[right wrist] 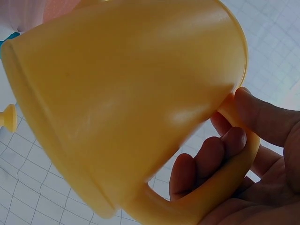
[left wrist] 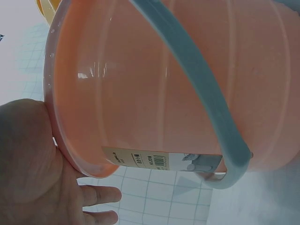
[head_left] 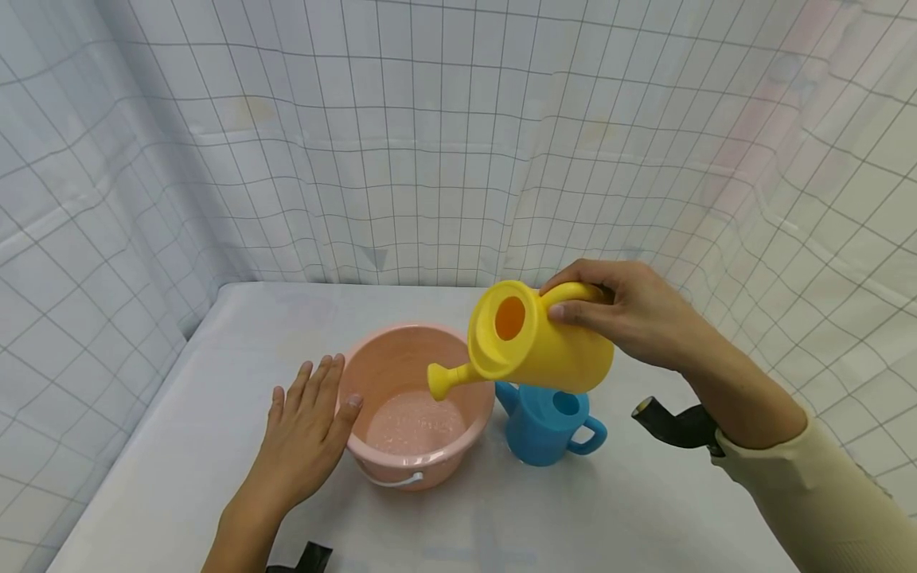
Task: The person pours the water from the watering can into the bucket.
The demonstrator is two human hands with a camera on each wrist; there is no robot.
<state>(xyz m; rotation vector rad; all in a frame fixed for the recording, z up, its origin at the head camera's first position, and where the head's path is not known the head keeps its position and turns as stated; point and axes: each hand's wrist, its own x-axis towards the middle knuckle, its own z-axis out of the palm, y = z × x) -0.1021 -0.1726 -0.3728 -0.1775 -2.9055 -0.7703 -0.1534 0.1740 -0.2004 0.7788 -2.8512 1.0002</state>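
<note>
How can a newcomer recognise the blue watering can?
On the white table, find the pink bucket. Right of it in the head view stands the blue watering can. Unlike the yellow can in the right hand, it rests on the table.

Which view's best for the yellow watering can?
Head: it shows nearly the whole yellow watering can, with spout, opening and handle. Right wrist gives a close-up of its body and the handle the right hand grips, plus the spout's tip. Left wrist catches only a yellow bit top left, probably the can.
</note>
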